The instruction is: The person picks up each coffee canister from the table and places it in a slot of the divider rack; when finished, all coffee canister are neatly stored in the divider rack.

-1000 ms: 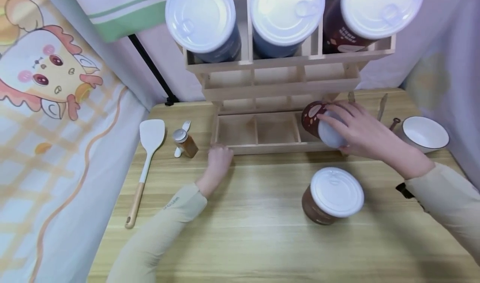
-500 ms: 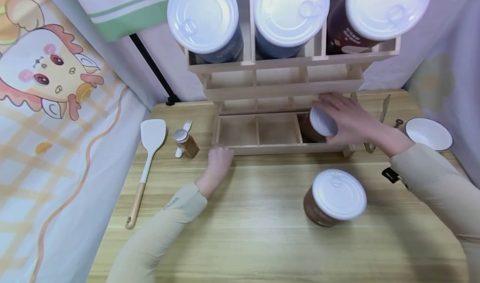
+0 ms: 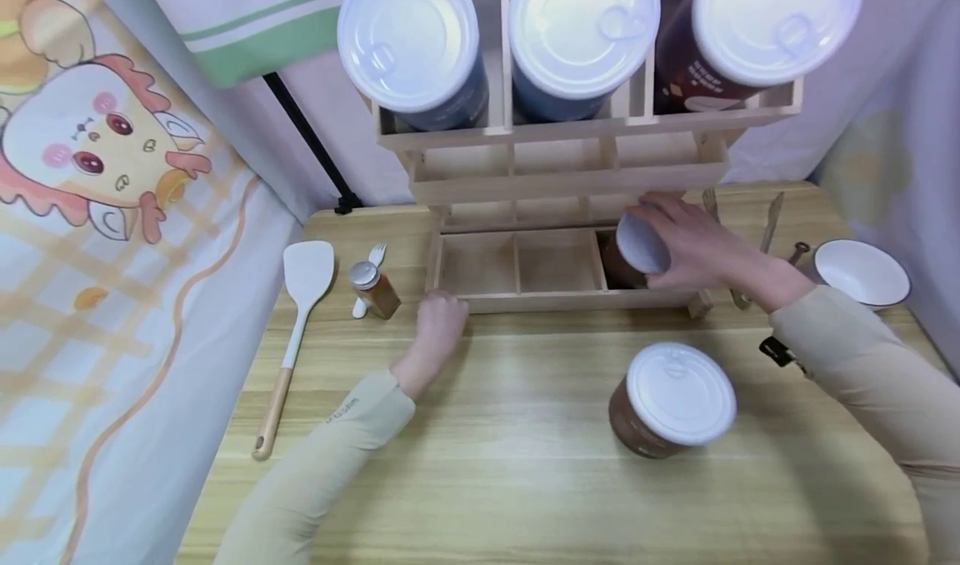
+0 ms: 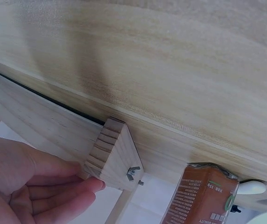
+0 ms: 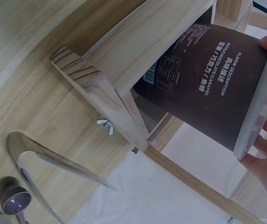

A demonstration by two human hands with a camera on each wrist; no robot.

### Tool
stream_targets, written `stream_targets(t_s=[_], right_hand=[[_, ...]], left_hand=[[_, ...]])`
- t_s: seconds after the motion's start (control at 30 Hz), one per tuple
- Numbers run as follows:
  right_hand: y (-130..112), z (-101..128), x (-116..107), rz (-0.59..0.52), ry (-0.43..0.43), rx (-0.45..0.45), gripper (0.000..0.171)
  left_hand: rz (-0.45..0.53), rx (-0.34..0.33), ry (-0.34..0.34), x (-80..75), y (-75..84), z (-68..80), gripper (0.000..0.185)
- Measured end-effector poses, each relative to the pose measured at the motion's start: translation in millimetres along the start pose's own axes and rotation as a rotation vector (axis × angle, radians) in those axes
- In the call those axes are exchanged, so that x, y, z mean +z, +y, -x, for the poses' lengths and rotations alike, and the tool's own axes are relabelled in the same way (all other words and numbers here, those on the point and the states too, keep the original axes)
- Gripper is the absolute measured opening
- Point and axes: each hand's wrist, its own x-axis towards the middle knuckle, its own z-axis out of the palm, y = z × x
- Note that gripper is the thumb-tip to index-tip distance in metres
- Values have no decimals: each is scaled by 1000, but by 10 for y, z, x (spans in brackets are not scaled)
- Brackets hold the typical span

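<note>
My right hand point(image 3: 690, 244) grips the white lid of a dark brown can point(image 5: 203, 84), fingers spread around the lid's rim. The can stands tilted in the right compartment of the wooden rack's lowest tier point(image 3: 555, 302), its base inside the shelf walls. My left hand point(image 3: 438, 323) pinches the rack's front left corner, thumb and fingers at the ridged end block point(image 4: 115, 154). In front of the rack, on the table, stands a second brown can point(image 3: 678, 394) with a white lid. The lowest tier's left and middle compartments hold nothing.
Three large lidded cans point(image 3: 585, 32) stand on the top tier. To the left lie a white spatula point(image 3: 296, 332), a spice bottle point(image 3: 375, 290) and a white fork point(image 3: 360, 307). Metal tongs point(image 5: 45, 156) and a white bowl point(image 3: 862, 272) are at the right.
My right hand has moved the brown can back and down from above the shelf's front edge into the right compartment. The left hand has stayed at the rack's corner.
</note>
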Motion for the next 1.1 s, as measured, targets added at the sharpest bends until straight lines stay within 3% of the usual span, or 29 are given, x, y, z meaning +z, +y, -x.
stream_targets(t_s=[0.47,0.57,0.67,0.77,0.83,0.93,1.1], right_hand=[[94,-50,58,-4,-128,66,83],[-136,110,-87,-2,-192,86,76],[-524,366,-338,-97,-312,104,75],[-881,637,-501,-221,-451,116,89],[-1066,782,-526,-245,-508,120,104],[-1237,912,-448,-186,-465,88,119],[-1360,963,-353,-60,-333,-2,114]], left_hand=[[-53,-16,1,34,-1,-1,24],[-60,-5,3,35,-3,-7,25],[-60,0,3,20,-8,-32,26],[-49,-15,-19,-8,-29,-58,24],[-32,-26,-46,-29,-47,-61,22],[7,-34,-75,-50,-57,-48,19],[48,-7,-42,-29,-3,-21,18]])
